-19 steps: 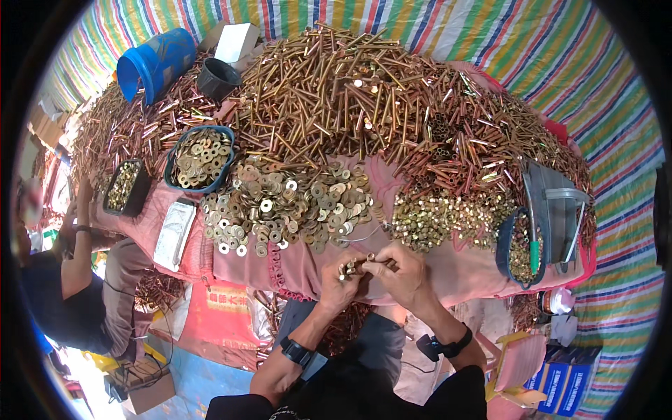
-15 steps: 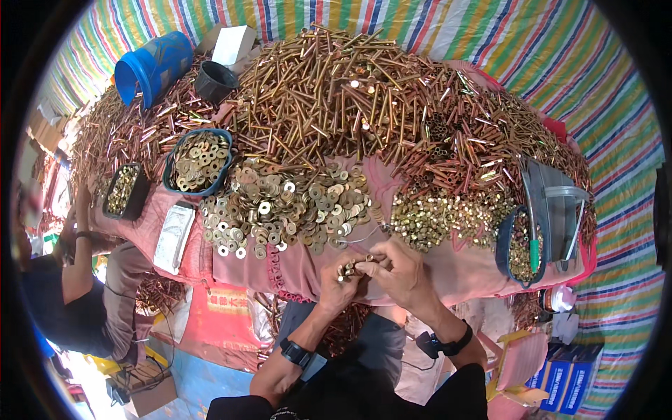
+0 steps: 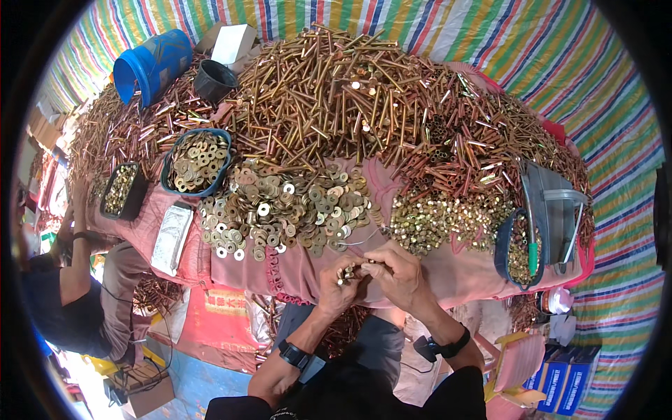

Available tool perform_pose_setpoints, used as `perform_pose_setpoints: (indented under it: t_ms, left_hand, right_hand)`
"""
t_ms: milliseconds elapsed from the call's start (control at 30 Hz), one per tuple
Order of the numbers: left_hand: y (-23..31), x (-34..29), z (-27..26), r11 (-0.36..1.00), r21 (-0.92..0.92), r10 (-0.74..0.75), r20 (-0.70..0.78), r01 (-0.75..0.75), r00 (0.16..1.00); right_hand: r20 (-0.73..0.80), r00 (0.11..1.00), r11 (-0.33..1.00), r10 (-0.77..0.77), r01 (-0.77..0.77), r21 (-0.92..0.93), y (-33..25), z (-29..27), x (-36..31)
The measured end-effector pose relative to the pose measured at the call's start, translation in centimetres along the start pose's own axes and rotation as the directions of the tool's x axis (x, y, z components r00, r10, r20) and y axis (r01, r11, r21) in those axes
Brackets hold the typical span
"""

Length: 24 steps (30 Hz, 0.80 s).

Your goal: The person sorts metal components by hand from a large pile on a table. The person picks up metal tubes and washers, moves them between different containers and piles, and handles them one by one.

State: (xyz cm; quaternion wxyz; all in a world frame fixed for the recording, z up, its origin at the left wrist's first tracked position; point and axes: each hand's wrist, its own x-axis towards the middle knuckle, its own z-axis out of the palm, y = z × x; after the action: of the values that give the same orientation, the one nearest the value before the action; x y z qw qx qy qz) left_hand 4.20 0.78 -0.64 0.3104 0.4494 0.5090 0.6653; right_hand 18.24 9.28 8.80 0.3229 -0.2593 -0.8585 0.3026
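My left hand is curled round a small bundle of gold-coloured bolts, whose ends poke out above the fingers. My right hand meets it from the right, thumb and fingers pinched together at the bundle; the small piece between them is mostly covered. Both hands are over the near edge of a table covered in pink cloth. Just beyond my left hand spreads a heap of flat washers. A pile of small brassy nuts lies beyond my right hand.
A great mound of long bolts fills the far side. Washers fill a blue basin; nuts fill a dark tub and a blue one. A blue bucket lies tipped over. Another person works at the left.
My right fingers have closed further over the bundle, covering a round hollow end that showed before. My left hand has barely moved.
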Motion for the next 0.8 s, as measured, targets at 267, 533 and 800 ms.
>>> perform_pose_setpoints:
  t_ms: [267,533,800]
  left_hand:
    - [-0.76,0.07,0.06,0.995,-0.098,0.029,0.002,-0.029,1.0]
    - [-0.1,-0.04,-0.28,0.998,-0.019,-0.056,0.034,0.057,0.998]
    - [0.07,-0.01,-0.14,0.996,-0.03,-0.078,0.046,0.079,0.996]
  right_hand:
    - [0.02,0.971,0.954,0.238,-0.238,0.182,-0.4,0.1,-0.51]
    - [0.017,0.993,0.99,0.12,-0.121,0.073,0.53,0.31,-0.26]
    - [-0.037,0.999,0.999,0.036,-0.035,0.031,0.3,0.4,-0.54]
